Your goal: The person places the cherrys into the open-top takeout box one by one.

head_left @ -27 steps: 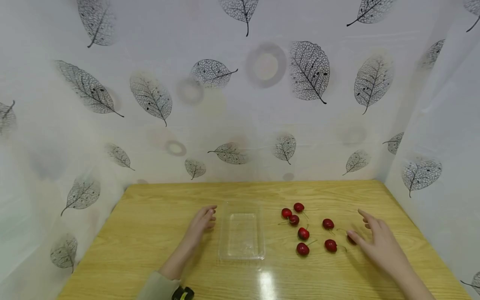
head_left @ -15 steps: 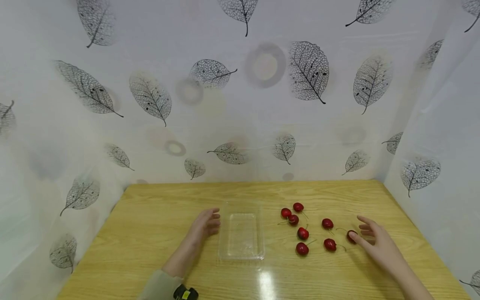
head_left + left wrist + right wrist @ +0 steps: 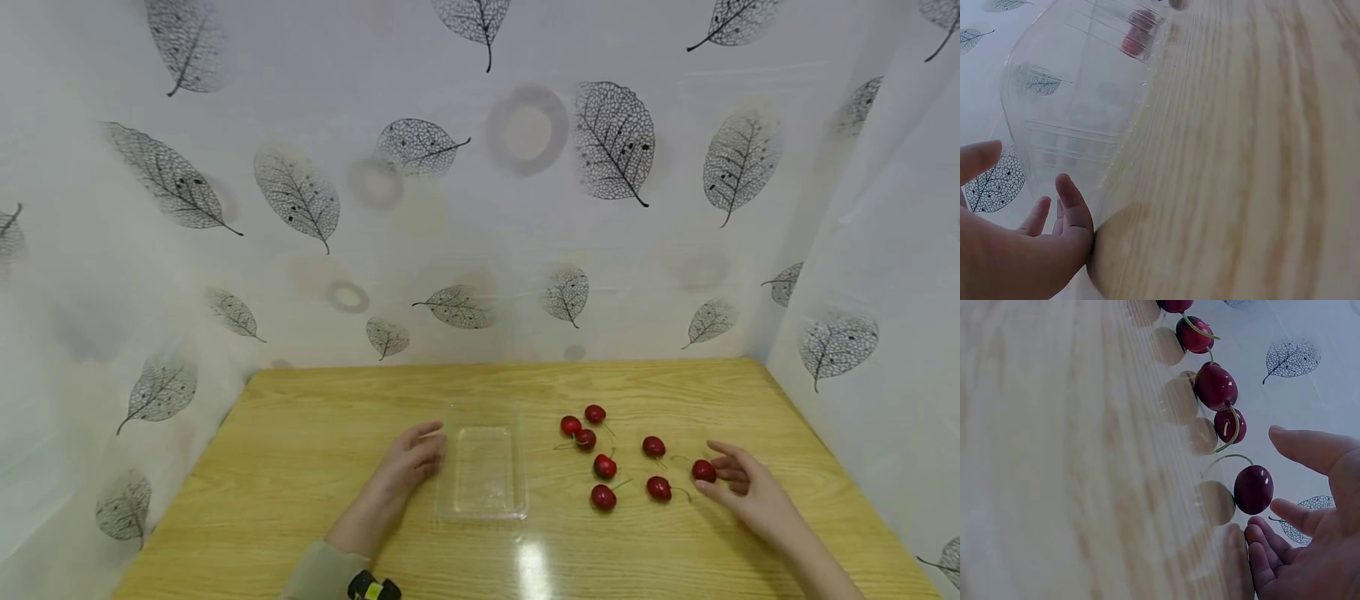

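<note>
A clear plastic box [image 3: 483, 473] stands on the wooden table. My left hand [image 3: 411, 463] is at its left side, fingers loosely bent and thumb apart; in the left wrist view that hand [image 3: 1029, 250] lies close to the box's wall [image 3: 1066, 140], and contact is unclear. On the right, my right hand [image 3: 752, 493] reaches around a dark red cherry [image 3: 703, 471]. From the right wrist, the same cherry [image 3: 1254, 489] sits on the table between spread thumb [image 3: 1310, 450] and fingers, the fingertips near or touching it, with no pinch.
Several other stemmed cherries lie between box and right hand, among them a cherry [image 3: 659, 488], another [image 3: 653, 447] and one nearer the box [image 3: 603, 497]. A leaf-patterned sheet [image 3: 517, 208] encloses the table [image 3: 315, 408] at back and sides.
My left hand has shifted slightly right, closer to the box. My right hand has moved slightly, and the cherry beside it, partly covered earlier, now shows fully.
</note>
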Tool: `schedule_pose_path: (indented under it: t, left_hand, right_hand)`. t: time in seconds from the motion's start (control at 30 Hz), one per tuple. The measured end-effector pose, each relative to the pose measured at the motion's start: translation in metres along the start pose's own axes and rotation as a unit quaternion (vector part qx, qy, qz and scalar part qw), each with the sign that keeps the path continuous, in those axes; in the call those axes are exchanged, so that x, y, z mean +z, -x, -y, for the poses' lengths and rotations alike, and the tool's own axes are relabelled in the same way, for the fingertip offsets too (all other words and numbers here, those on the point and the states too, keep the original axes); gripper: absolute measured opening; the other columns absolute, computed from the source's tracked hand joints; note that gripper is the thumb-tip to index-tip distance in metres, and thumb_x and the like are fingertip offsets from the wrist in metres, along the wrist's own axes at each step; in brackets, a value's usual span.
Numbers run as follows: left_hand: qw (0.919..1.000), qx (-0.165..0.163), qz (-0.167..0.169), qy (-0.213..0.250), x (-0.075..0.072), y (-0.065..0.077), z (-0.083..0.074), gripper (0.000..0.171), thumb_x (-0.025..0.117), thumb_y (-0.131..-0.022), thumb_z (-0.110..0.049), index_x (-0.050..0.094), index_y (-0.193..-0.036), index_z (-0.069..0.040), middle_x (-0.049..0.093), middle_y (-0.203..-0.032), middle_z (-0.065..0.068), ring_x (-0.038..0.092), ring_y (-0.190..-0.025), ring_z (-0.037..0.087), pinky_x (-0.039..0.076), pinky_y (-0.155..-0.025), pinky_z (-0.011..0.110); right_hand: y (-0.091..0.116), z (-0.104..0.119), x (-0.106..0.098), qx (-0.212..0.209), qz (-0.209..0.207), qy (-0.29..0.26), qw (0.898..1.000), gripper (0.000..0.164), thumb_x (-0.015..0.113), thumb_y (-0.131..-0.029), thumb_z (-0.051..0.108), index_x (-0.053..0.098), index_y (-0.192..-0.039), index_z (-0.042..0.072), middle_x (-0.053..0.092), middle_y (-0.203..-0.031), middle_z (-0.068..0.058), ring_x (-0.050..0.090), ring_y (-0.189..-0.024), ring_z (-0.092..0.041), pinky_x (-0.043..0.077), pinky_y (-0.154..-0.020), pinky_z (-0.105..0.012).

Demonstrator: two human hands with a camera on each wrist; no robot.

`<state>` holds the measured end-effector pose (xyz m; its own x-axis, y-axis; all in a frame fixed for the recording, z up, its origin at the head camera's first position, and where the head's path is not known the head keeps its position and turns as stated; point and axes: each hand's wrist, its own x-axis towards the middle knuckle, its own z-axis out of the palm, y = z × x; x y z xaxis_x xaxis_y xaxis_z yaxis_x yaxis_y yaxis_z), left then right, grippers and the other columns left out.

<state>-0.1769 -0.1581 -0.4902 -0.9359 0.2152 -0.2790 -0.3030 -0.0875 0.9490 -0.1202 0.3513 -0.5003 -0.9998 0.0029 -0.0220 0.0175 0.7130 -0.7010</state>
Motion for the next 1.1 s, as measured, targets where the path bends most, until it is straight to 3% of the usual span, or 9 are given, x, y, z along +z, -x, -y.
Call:
schedule_pose_path:
  t: [0.17,0.37,0.67,1.1]
  left_hand:
    - [0.9995,0.016,0.023,-0.01,-0.004,0.0,0.004,0.064,0.06,-0.103,-0.003,0.032,-0.158,0.012,0.058,-0.136,0.018,0.06,-0.097,0.007,0.053,-0.082,0.022]
    - [0.9988,0.03,0.033,-0.023,-0.006,0.001,0.009,0.067,0.063,-0.098,0.002,0.034,-0.157,0.012,0.052,-0.147,0.028,0.06,-0.108,0.009,0.055,-0.083,0.021]
    - [0.9995,0.02,0.021,-0.014,-0.007,0.0,0.009,0.065,0.064,-0.097,0.002,0.038,-0.156,0.01,0.057,-0.136,0.015,0.061,-0.101,0.008,0.055,-0.082,0.02]
    - [0.9945,0.021,0.102,0.015,-0.021,-0.002,0.014,0.073,0.062,-0.095,0.005,0.029,-0.16,0.011,0.055,-0.133,0.003,0.059,-0.114,0.01,0.055,-0.095,0.021]
  right_hand:
    - [0.001,0.001,0.001,0.0,0.001,-0.006,1.0,0.07,0.078,-0.097,0.019,0.045,-0.152,-0.01,0.063,-0.13,-0.033,0.041,-0.096,0.026,0.05,-0.081,-0.014]
    - [-0.001,-0.001,0.003,-0.006,-0.006,0.005,1.0,0.068,0.08,-0.095,0.018,0.049,-0.149,-0.008,0.066,-0.126,-0.028,0.044,-0.094,0.023,0.05,-0.08,-0.014]
    - [-0.002,-0.002,0.005,-0.019,-0.01,0.01,1.0,0.057,0.08,-0.093,0.011,0.057,-0.143,-0.007,0.068,-0.123,-0.026,0.047,-0.091,0.018,0.051,-0.078,-0.016]
    - [0.0,0.001,0.006,-0.018,-0.016,0.014,1.0,0.041,0.078,-0.093,0.007,0.067,-0.13,-0.007,0.072,-0.119,-0.022,0.05,-0.089,0.016,0.052,-0.076,-0.018]
